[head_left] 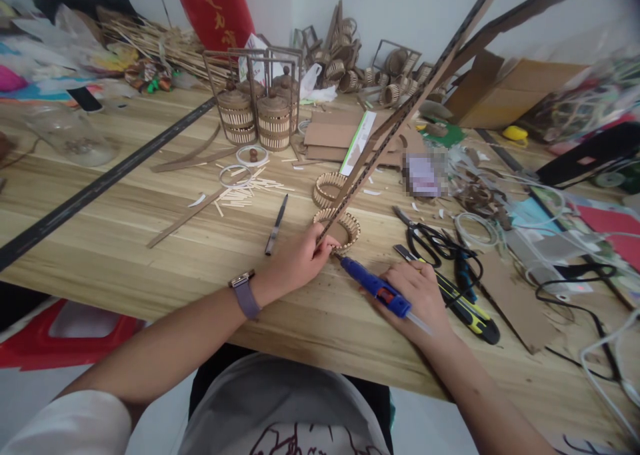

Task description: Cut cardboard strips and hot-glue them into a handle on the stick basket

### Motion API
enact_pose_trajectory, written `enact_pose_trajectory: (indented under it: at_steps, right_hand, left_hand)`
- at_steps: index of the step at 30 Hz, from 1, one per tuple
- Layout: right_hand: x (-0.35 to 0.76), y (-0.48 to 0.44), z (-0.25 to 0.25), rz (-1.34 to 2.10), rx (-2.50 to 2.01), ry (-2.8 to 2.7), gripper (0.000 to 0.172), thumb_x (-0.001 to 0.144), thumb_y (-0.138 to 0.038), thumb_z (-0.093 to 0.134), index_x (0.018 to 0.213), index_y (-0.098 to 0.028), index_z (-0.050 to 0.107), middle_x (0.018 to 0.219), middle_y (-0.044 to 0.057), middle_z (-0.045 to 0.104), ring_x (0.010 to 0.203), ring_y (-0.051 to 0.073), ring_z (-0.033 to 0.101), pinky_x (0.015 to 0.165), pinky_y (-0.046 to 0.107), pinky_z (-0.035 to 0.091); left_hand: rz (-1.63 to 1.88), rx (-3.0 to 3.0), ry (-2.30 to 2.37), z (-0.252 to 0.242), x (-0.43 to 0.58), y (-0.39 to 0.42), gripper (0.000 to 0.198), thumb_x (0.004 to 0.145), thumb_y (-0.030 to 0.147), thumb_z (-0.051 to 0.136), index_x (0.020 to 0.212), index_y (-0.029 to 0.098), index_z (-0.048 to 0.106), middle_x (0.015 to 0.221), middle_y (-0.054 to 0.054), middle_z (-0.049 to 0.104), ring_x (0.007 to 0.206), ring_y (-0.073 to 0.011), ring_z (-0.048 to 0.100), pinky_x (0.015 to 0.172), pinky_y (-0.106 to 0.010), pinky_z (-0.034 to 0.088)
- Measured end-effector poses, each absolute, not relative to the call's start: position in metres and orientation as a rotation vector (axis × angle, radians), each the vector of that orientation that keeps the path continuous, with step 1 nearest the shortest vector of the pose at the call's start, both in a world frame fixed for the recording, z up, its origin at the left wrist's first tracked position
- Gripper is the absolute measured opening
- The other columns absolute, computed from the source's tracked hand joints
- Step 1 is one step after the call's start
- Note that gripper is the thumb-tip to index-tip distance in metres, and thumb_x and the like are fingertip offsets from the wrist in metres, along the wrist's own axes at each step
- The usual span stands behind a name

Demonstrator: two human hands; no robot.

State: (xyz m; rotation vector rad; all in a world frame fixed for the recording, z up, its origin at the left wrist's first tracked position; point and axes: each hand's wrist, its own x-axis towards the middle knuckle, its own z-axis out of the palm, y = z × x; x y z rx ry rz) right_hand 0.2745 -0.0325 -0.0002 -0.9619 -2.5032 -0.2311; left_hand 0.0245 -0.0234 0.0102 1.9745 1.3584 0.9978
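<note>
1. Holding the blue glue gun [379, 288], the right hand [423, 296] has its fingers wrapped around the body. The gun lies low over the wooden table [125, 242], near the front edge.
2. Pinching the low end of a long brown strip [400, 118], the left hand [300, 260] has its fingers closed on it, just beside a small woven ring [353, 227].
3. The ring sits on the table at about 12 o'clock from the left hand, touching the strip end. A second ring [325, 188] lies a little farther back.
4. The glue gun's long side runs from 4 o'clock to 10 o'clock. Its tip points to 10 o'clock, right at the spot where the strip meets the ring. A clear glue stick pokes out of its back end.
5. The strip's long side climbs from the left hand up toward 1 o'clock, far off the top of the view. It leans and does not lie flat.
6. To do this step well, I think the left hand should keep the strip very steady, because it is so long and can wobble.
7. The tip should touch only the join, with a small dab of glue.
8. Fingers should stay away from the hot tip.
9. Black scissors [430, 242] and a yellow and black knife [467, 305] lie close at 3 o'clock, so the right arm should mind them.
</note>
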Motion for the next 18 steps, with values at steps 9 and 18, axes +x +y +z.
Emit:
enact_pose_trajectory:
  at_steps: [9,18]
  right_hand:
    - [0.2710,-0.0335,0.0031,-0.230,-0.972,-2.477,0.009,0.083,-0.015,0.057,0.077,-0.022,0.056,0.064,-0.001,0.060,0.063,0.017,0.055,0.077,0.036,0.035]
    - [0.2784,-0.0339,-0.0028,-0.254,-0.911,-2.536,0.005,0.087,-0.018,0.055,0.083,-0.021,0.056,0.070,0.001,0.061,0.068,0.018,0.056,0.080,0.036,0.036]
  left_hand:
    - [1.013,1.969,1.344,0.0091,0.0249,-0.0234,0.010,0.090,0.011,0.050,0.091,0.020,0.054,0.091,-0.003,0.073,0.081,-0.0173,0.068,0.072,-0.029,0.051]
    - [0.979,1.968,1.368,0.0089,0.0244,-0.0234,0.010,0.091,0.011,0.051,0.091,0.021,0.054,0.093,-0.003,0.074,0.082,-0.0198,0.068,0.072,-0.032,0.049]
